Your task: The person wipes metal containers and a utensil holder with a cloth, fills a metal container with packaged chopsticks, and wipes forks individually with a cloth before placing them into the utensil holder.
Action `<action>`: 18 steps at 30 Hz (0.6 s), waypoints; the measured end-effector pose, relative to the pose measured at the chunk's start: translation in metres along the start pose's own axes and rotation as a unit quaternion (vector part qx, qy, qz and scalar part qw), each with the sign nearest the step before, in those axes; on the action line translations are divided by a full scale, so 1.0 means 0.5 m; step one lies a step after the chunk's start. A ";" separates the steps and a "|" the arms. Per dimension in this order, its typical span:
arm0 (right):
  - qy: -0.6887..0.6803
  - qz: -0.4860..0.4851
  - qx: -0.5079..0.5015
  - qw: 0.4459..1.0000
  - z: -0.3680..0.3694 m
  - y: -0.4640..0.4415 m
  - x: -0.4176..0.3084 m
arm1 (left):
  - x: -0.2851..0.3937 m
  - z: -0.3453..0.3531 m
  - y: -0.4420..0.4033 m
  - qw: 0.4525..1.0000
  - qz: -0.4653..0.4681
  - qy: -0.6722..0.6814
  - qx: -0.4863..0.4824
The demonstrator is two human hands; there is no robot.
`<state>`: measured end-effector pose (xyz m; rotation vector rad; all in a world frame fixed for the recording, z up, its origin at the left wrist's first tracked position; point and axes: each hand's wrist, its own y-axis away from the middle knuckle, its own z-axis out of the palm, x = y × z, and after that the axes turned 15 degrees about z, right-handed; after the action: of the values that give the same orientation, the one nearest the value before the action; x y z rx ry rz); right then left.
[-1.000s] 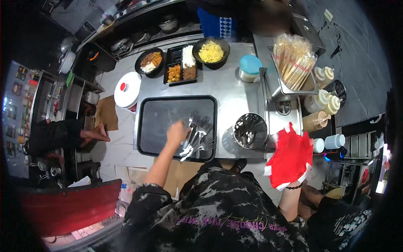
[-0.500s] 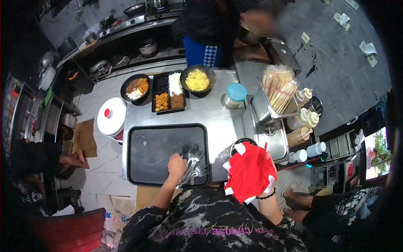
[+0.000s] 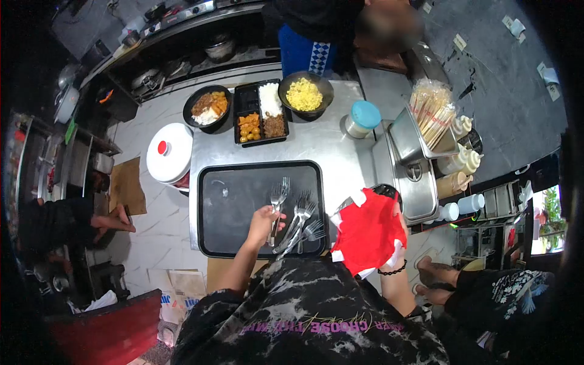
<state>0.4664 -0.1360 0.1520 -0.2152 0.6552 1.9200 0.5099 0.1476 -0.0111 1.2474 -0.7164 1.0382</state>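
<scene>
Over the black tray (image 3: pixel 231 243), my left hand (image 3: pixel 265 225) is closed round the handles of a few forks (image 3: pixel 278 193), tines pointing away from me. Just right of it, several more forks (image 3: pixel 302 213) lie in a loose pile on the tray. A red cloth with white edges (image 3: pixel 370 231) is draped over my right hand (image 3: pixel 396 258), which shows only at its edge beside the black bracelet; its fingers are mostly hidden. Behind the cloth, a round metal container (image 3: pixel 385 191) is partly covered.
Bowls of food (image 3: pixel 208 108), (image 3: pixel 306 95) and a divided food box (image 3: pixel 248 141) sit at the table's far side. A blue-lidded jar (image 3: pixel 363 118), wrapped chopsticks (image 3: pixel 433 112) and squeeze bottles (image 3: pixel 453 161) stand right. One person (image 3: pixel 307 42) is across; others are at both sides.
My left hand has lifted some forks from the pile and holds them upright-tined to its left. My right hand has brought the red cloth leftward, near the metal container. The view has shifted.
</scene>
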 end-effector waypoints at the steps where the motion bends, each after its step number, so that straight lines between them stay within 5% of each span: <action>1: 0.029 -0.024 0.003 0.999 0.005 -0.006 0.007 | 0.030 0.014 0.018 1.000 0.003 -0.011 -0.012; 7: 0.264 -0.253 0.126 0.922 -0.004 -0.055 0.043 | 0.134 0.098 0.083 0.994 0.039 0.023 -0.103; 9: 0.441 -0.189 0.065 0.875 -0.020 -0.089 0.049 | 0.121 0.131 0.097 0.960 0.195 -0.182 -0.090; 11: 0.760 -0.407 0.022 0.506 0.076 -0.146 0.021 | 0.170 0.184 0.135 0.887 0.286 -0.355 -0.075; 12: 0.824 -0.411 0.023 0.389 0.088 -0.170 0.048 | 0.142 0.180 0.138 0.810 0.328 -0.468 -0.135; 18: 0.752 -0.501 0.090 0.419 0.014 -0.244 0.056 | 0.159 0.237 0.142 0.767 0.323 -0.544 -0.105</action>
<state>0.5638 -0.0733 0.1038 -1.8296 1.3403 -0.0465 0.4878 0.0507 0.1135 1.3724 -2.2283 0.6135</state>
